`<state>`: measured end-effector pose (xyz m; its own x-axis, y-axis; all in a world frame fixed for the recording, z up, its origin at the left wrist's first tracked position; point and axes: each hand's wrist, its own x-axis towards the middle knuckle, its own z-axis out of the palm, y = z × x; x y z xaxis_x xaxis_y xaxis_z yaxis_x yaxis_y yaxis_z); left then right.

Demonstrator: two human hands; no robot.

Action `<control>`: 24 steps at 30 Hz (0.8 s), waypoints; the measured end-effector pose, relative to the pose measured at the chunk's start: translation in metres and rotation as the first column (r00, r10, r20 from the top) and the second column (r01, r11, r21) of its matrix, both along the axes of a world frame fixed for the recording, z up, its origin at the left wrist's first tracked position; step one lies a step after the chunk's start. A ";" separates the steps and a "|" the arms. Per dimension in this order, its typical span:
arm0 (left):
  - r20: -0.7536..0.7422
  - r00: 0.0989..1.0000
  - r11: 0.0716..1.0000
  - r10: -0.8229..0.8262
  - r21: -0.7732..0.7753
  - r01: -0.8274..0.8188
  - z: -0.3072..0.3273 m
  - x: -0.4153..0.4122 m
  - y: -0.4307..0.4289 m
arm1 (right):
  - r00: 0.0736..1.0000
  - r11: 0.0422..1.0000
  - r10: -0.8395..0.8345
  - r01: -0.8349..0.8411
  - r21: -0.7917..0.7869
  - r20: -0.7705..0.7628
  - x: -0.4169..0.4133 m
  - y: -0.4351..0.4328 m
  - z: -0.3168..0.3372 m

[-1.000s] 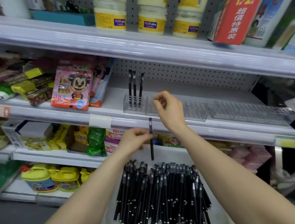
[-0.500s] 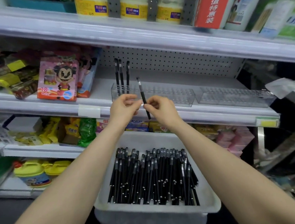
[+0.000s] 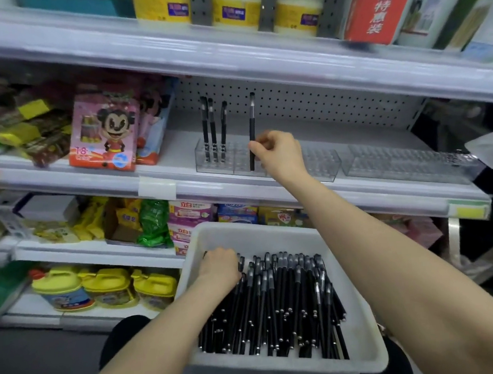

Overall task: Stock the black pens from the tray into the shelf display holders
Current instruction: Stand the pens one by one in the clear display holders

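- The right hand (image 3: 279, 151) reaches up to the middle shelf (image 3: 177, 154) and pinches a black pen (image 3: 252, 121) between thumb and fingertips, low on its barrel.
- This pen stands nearly upright, cap end up, and its lower end is down in the front part of the clear display holder (image 3: 323, 163).
- Three more black pens (image 3: 213, 130) stand upright in the left end of the same holder, close together, a short gap to the left of the held pen.
- A second clear holder (image 3: 399, 160) lies just to the right of the first on the same shelf, in front of the white pegboard back (image 3: 306, 102).
- The left hand (image 3: 220, 267) is down in the white tray (image 3: 283, 367), back of the hand up, resting on the far left corner of the pile of black pens (image 3: 284, 302).
- Its fingers curl down among the pen ends and are hidden, so I cannot tell whether it grips a pen or only touches the pile.
- The pile lies in the tray with the pens running roughly front to back, several layers deep.
- The tray sits low in front of the person, below the shelf with the holders.
- To the left of the holders on the middle shelf stands a pink toy box with a cartoon figure (image 3: 103, 130).
- On the shelf above are jars with yellow labels (image 3: 232, 8) and a red carton (image 3: 378, 5).
- On the lowest shelf, left of the tray, stand yellow-capped jugs (image 3: 108, 289).
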<state>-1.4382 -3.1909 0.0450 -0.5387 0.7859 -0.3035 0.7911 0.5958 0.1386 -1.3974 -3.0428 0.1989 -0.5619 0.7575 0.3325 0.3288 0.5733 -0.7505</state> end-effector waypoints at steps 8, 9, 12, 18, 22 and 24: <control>0.254 0.963 0.994 0.096 0.033 -0.108 -0.001 -0.017 0.005 | 0.970 0.984 -0.115 0.083 -0.155 -0.215 -0.034 0.007 0.013; 0.290 0.952 0.992 0.100 0.045 -0.118 0.000 -0.019 0.005 | 0.966 0.983 -0.122 0.086 -0.161 -0.227 -0.037 0.008 0.014; 0.357 0.928 0.986 0.111 0.075 -0.147 0.003 -0.026 0.004 | 0.965 0.981 -0.120 0.078 -0.178 -0.234 -0.047 0.011 0.015; 0.507 0.858 0.977 0.078 0.132 -0.167 0.007 -0.034 0.006 | 0.991 0.993 -0.060 0.047 -0.108 -0.123 -0.059 0.013 0.011; 0.606 0.795 0.960 0.025 0.209 -0.189 0.009 -0.041 0.007 | 0.997 1.000 -0.018 0.019 -0.016 0.071 -0.058 0.012 0.006; 0.656 0.755 0.941 -0.022 0.267 -0.205 0.016 -0.045 0.007 | 0.992 1.000 -0.024 0.023 0.011 0.127 -0.059 0.012 0.000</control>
